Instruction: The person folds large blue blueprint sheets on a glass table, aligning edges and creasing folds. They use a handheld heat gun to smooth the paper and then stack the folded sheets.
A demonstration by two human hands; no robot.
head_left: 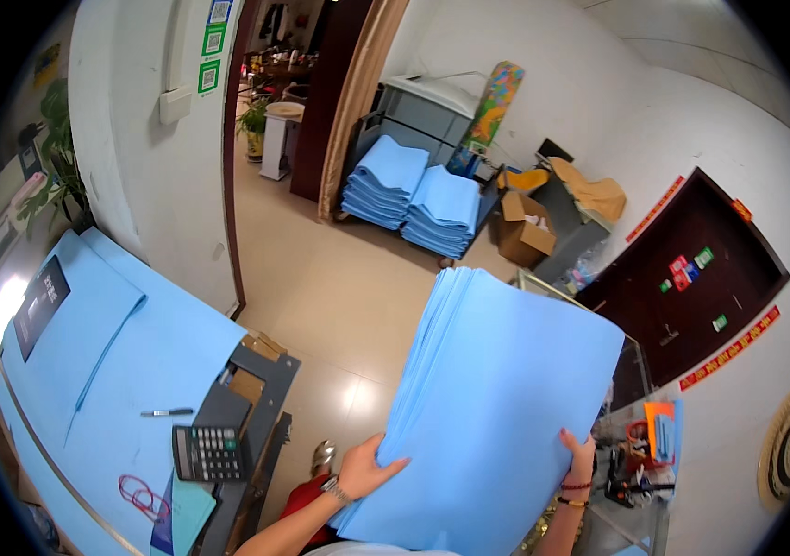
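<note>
Between my two hands is a thick stack of light blue sheets (499,389), probably foam or felt, held up in front of my body. My left hand (367,464) grips its left edge, thumb lying across the top sheet. On the opposite edge my right hand (578,455) clasps the stack, with the thumb on top and the other fingers hidden beneath. Many layers show along the stack's left side. Farther off, two piles of folded blue sheets, a left one (384,182) and a right one (442,212), rest on a low cart.
At left, a table covered with blue sheeting (180,333) bears a calculator (209,453), a pen (167,413) and a red cord (141,497). A cardboard box (525,233) sits beside the cart. A glass counter (634,518) stands at right, near a dark door (687,278). A doorway opens ahead.
</note>
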